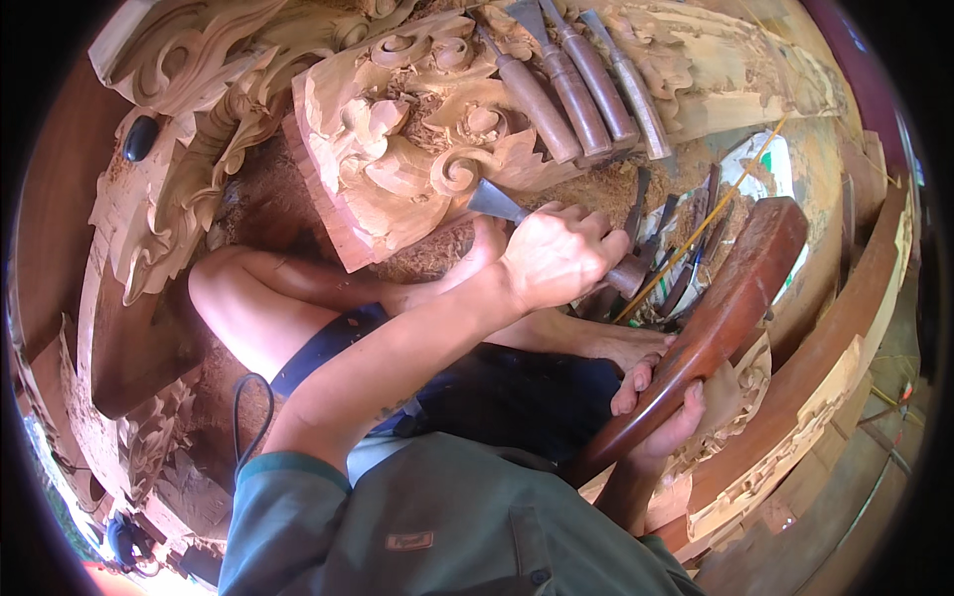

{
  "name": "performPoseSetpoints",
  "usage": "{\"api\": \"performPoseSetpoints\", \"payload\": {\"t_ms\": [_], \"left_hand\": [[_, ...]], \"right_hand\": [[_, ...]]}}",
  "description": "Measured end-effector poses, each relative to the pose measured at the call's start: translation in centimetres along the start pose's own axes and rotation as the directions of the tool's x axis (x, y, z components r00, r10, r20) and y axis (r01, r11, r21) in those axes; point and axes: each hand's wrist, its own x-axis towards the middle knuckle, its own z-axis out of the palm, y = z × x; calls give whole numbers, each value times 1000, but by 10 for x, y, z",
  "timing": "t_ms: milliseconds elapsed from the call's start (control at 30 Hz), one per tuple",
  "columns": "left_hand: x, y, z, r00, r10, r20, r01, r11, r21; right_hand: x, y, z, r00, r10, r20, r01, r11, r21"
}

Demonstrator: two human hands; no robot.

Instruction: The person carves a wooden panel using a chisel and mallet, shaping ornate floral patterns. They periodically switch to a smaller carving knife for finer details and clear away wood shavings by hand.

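Just right of the carved panel (383, 189), a left hand (561, 253) conceals the middle of a chisel (497, 203), leaving blade and butt in sight. Farther right and lower than the carved panel, a wooden mallet (740, 288) masks the right hand's (681, 422) palm, its own lower end lost behind the shirt (437, 507). At the carved panel's upper right, two handled chisels (601, 89) are cropped at the blades. Far lower left of the carved panel, a dark object (124, 541) is too blurred to identify.
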Motion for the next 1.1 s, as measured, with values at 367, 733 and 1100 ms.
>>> {"api": "performPoseSetpoints", "payload": {"t_ms": [367,733,1100], "left_hand": [[-20,7,7,982,147,-120,-154,986,-55],[-41,-6,-11,931,356,-86,-357,934,5],[-51,-13,-14,910,401,-104,-410,909,-76]], "right_hand": [[21,-108,-26,937,-179,300,349,446,-824],[68,-103,26,383,322,866,924,-117,-365],[111,-55,7,301,360,883,946,-227,-230]]}}
